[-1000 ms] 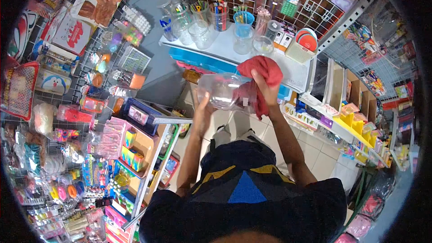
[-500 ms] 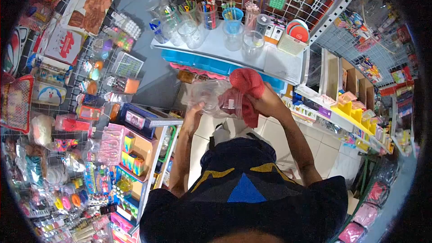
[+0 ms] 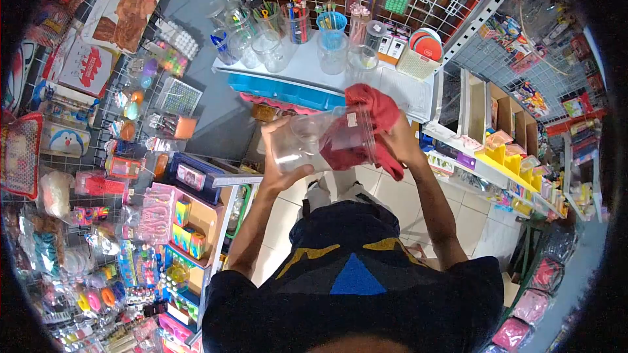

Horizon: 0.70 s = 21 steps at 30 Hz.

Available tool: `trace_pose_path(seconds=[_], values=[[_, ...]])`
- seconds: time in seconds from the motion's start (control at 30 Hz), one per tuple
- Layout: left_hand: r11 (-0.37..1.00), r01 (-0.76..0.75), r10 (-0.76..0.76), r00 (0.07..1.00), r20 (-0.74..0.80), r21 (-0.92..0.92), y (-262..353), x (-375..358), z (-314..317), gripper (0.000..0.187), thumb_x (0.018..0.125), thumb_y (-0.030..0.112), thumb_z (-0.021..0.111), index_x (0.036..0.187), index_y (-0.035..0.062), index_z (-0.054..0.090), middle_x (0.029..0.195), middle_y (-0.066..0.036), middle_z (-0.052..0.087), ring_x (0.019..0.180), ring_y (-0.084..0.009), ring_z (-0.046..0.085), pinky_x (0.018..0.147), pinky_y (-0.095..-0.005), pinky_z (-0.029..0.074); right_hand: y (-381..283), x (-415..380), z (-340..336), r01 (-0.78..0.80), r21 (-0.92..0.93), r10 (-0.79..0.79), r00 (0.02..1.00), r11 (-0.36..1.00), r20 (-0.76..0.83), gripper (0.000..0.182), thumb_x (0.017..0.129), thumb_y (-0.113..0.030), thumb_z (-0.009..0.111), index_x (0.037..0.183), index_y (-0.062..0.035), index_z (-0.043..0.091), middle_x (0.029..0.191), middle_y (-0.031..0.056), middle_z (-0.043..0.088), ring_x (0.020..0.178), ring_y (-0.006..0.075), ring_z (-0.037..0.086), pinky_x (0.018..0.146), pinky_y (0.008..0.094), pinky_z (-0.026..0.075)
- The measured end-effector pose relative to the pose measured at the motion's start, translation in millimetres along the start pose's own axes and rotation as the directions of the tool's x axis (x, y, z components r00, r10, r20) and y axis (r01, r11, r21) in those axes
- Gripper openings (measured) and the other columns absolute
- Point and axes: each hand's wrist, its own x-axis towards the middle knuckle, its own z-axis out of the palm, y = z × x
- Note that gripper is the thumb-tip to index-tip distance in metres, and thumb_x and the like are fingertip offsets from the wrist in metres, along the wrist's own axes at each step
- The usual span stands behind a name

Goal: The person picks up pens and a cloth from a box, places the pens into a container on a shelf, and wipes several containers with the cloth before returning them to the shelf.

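Note:
A clear plastic jar (image 3: 296, 147) lies on its side in front of my body, held up off the floor. Its base end sits in my left hand (image 3: 276, 167), with the fingers and thumb wrapped round it. My right hand (image 3: 404, 142) grips a red cloth (image 3: 373, 103) at the jar's open end, on the right. Part of the cloth shows through the clear wall and seems to be inside the mouth; more of it hangs below. A small white sticker is on the jar near the rim. The right fingertips are hidden by the cloth.
Ahead, a white shelf (image 3: 304, 59) bears clear jars, a pen cup (image 3: 297, 26), a blue basket (image 3: 332, 23) and a cream basket (image 3: 418, 65). Below it is a blue tray (image 3: 281, 91). Packaged goods hang on the left wall grid; yellow bins (image 3: 517, 170) stand on the right.
The jar has turned and shifted slightly right, its open end now facing right. My left hand has moved round to its base. The cloth has moved right with my right hand.

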Motion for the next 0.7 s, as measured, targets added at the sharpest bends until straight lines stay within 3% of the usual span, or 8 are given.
trace_pose_path(seconds=[0.17, 0.3, 0.37, 0.43, 0.53, 0.57, 0.67, 0.7], values=[[0.536, 0.757, -0.740, 0.635, 0.223, -0.375, 11.5, -5.8, -6.1, 0.061, 0.088, 0.044, 0.055, 0.134, 0.0058, 0.044, 0.122, -0.012, 0.056, 0.106, -0.0225, 0.058, 0.079, -0.0358, 0.052, -24.5, 3.8, -20.4, 0.106, -0.011, -0.103, 0.978, 0.994, 0.179, 0.032, 0.076, -0.014, 0.061, 0.106, -0.0032, 0.057, 0.093, 0.0216, 0.063, 0.085, 0.0425, 0.058, 0.075, 0.0439, 0.047], [0.523, 0.721, -0.699, 0.668, 0.255, -0.454, 5.6, -8.5, -12.4, 0.067, 0.085, 0.046, 0.058, 0.136, 0.0074, 0.038, 0.122, -0.013, 0.055, 0.111, -0.0255, 0.056, 0.089, -0.0398, 0.049, -29.0, 7.7, -16.2, 0.038, -0.069, -0.021, 0.974, 0.997, 0.226, 0.027, 0.074, -0.013, 0.062, 0.099, -0.0021, 0.058, 0.086, 0.0222, 0.062, 0.081, 0.0439, 0.057, 0.072, 0.0473, 0.046], [0.957, 0.212, -0.218, 0.976, -0.007, -0.196, 3.1, 3.1, 2.4, 0.072, 0.082, 0.046, 0.061, 0.137, 0.0073, 0.035, 0.122, -0.014, 0.054, 0.112, -0.0274, 0.055, 0.091, -0.0404, 0.048, -39.1, 12.9, -12.4, -0.048, -0.031, 0.052, 0.991, 0.998, 0.126, 0.025, 0.074, -0.012, 0.062, 0.097, -0.0011, 0.059, 0.088, 0.0237, 0.062, 0.080, 0.0442, 0.057, 0.072, 0.0475, 0.046], [0.998, 0.002, -0.006, 0.999, -0.049, -0.068, 8.0, 5.4, 4.7, 0.080, 0.076, 0.043, 0.068, 0.137, 0.0079, 0.031, 0.120, -0.015, 0.054, 0.112, -0.0307, 0.053, 0.089, -0.0412, 0.049, -33.4, 15.0, -4.8, -0.076, 0.060, 0.071, 0.995, 0.995, 0.076, 0.025, 0.074, -0.010, 0.062, 0.097, -0.0006, 0.059, 0.088, 0.0242, 0.062, 0.082, 0.0436, 0.057, 0.073, 0.0474, 0.046], [0.810, 0.466, -0.475, 0.877, 0.067, -0.356, 6.1, -0.4, -0.2, 0.076, 0.078, 0.036, 0.066, 0.139, 0.0090, 0.030, 0.120, -0.016, 0.054, 0.109, -0.0318, 0.055, 0.085, -0.0435, 0.051, -32.9, 12.7, -7.1, -0.114, 0.025, 0.109, 0.981, 0.993, 0.162, 0.026, 0.073, -0.008, 0.061, 0.098, -0.0005, 0.059, 0.091, 0.0242, 0.062, 0.085, 0.0421, 0.058, 0.075, 0.0456, 0.047], [0.577, 0.686, -0.722, 0.682, 0.115, -0.444, -0.2, -4.4, -2.2, 0.067, 0.082, 0.038, 0.060, 0.137, 0.0104, 0.035, 0.121, -0.016, 0.054, 0.107, -0.0341, 0.057, 0.081, -0.0447, 0.053, -34.5, 12.7, -11.3, -0.121, -0.020, 0.123, 0.970, 0.992, 0.210, 0.026, 0.073, -0.007, 0.061, 0.098, -0.0006, 0.059, 0.092, 0.0241, 0.062, 0.086, 0.0415, 0.059, 0.075, 0.0447, 0.047], [0.344, 0.743, -0.743, 0.589, 0.317, -0.575, -22.8, -24.1, 2.3, 0.060, 0.086, 0.044, 0.051, 0.134, 0.0105, 0.041, 0.122, -0.017, 0.054, 0.104, -0.0364, 0.059, 0.081, -0.0482, 0.053, -46.8, 17.9, -11.8, 0.185, -0.065, -0.173, 0.971, 0.980, 0.167, 0.032, 0.069, -0.006, 0.063, 0.101, -0.0010, 0.060, 0.100, 0.0215, 0.063, 0.090, 0.0388, 0.061, 0.079, 0.0412, 0.049], [0.340, 0.785, -0.775, 0.546, 0.318, -0.519, -1.6, -20.3, 16.5, 0.062, 0.084, 0.055, 0.048, 0.131, 0.0142, 0.048, 0.129, -0.013, 0.051, 0.113, -0.0383, 0.053, 0.091, -0.0573, 0.044, -43.6, 12.6, -5.8, 0.018, 0.129, -0.024, 0.999, 0.991, 0.048, 0.035, 0.068, -0.008, 0.065, 0.102, -0.0007, 0.060, 0.103, 0.0209, 0.063, 0.092, 0.0380, 0.062, 0.081, 0.0419, 0.049]])
